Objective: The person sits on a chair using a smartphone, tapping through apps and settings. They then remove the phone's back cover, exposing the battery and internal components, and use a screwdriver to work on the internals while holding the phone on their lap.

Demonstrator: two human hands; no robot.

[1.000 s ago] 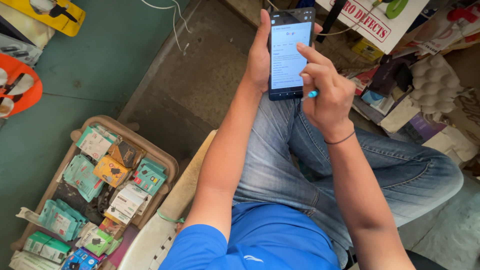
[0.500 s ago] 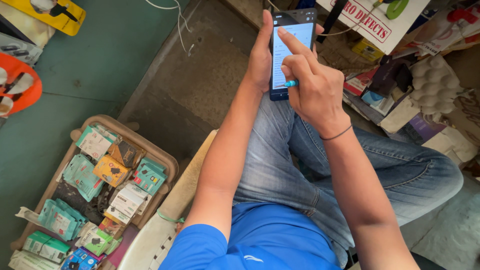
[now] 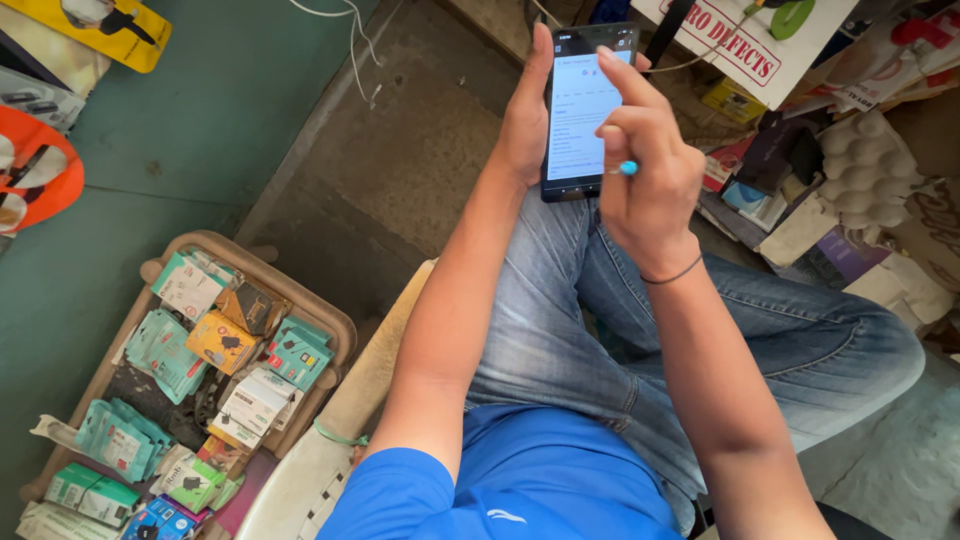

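Observation:
A black smartphone (image 3: 582,130) with a lit white screen is held upright over my jeans-clad lap. My left hand (image 3: 525,120) grips its left edge, thumb along the side. My right hand (image 3: 648,165) hovers over the right half of the screen, index finger stretched toward the screen's top, other fingers curled. A small blue-tipped thing (image 3: 627,168) sits between the curled fingers. A thin dark band circles my right wrist.
A brown tray (image 3: 310,318) of several small packaged items stands at the lower left on a green floor. A white sign (image 3: 760,45), an egg carton (image 3: 868,170) and boxes crowd the upper right. A white chair arm (image 3: 340,420) runs beside my left elbow.
My right hand slid up and left across the screen, then rose so the index finger now points at the screen's top. The phone and left hand stayed put.

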